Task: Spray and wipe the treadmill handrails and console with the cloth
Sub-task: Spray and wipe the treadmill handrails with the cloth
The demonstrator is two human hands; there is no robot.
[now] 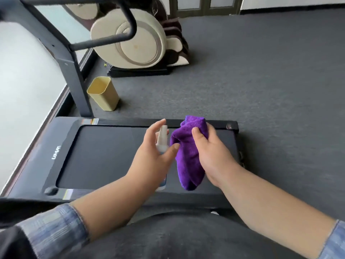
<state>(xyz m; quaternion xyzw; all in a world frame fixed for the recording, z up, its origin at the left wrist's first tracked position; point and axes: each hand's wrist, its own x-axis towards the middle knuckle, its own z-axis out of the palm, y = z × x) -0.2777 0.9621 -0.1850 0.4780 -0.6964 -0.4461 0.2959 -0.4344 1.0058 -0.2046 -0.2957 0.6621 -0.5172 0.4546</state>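
Observation:
My left hand (152,156) holds a small white spray bottle (162,141) upright, index finger raised by the nozzle, thumb across its body. Right beside it my right hand (209,156) grips a bunched purple cloth (186,157) that hangs down below the fist. Both hands hover over the black treadmill deck (97,156). A black handrail (104,40) curves across the upper left on a dark upright post (74,81). The console is out of view.
A yellow plastic bin (102,93) stands on the grey carpet beside the treadmill's upright. Behind it sits a cream and brown massage chair (134,38). A pale wall or window runs along the left. Grey carpet (261,71) stretches to the right.

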